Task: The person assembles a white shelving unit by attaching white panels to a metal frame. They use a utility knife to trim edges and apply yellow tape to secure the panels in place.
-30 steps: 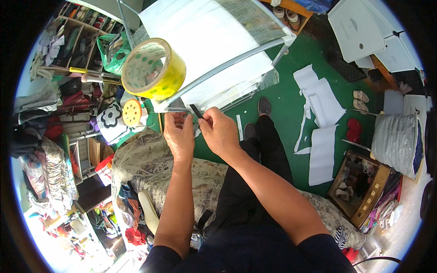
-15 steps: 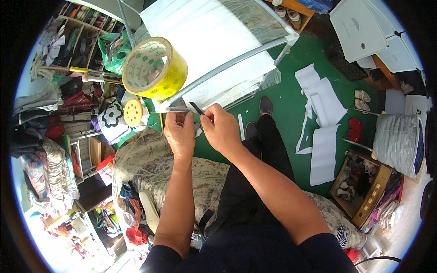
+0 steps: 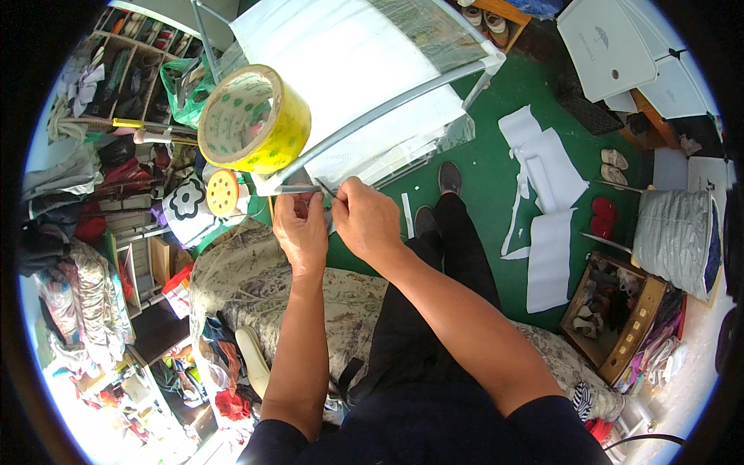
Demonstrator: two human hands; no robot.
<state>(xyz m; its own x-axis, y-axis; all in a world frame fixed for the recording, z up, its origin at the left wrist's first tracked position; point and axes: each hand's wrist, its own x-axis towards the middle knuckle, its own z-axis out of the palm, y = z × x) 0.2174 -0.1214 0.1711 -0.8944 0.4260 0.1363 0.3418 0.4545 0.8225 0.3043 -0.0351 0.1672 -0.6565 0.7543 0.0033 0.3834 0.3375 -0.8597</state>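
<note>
My right hand (image 3: 366, 218) is closed on a thin black tool (image 3: 325, 187), its far end slanting up and left; its exact kind is too small to tell. Close beside it, my left hand (image 3: 301, 232) is closed with bent fingers just below a short grey tube (image 3: 298, 188). What those fingers pinch is hidden. That tube meets a white plastic corner joint (image 3: 267, 184) of a grey tube frame (image 3: 372, 107). Above my left hand, a big roll of yellow tape (image 3: 288, 141) rests at the frame's corner. White sheet (image 3: 333, 62) and clear plastic (image 3: 430, 39) span the frame.
White cut sheets (image 3: 550, 260) lie on the green floor (image 3: 480, 232) at right, near an open wooden drawer (image 3: 612, 318). A camouflage cloth (image 3: 240, 271) spreads under my arms. A round yellow holed disc (image 3: 223, 194) and crowded shelves (image 3: 132, 62) are at left.
The frame, tape roll and both hands sit slightly further left in the picture. The black tool in my right hand has turned and shows thinner. Both hands stay closed.
</note>
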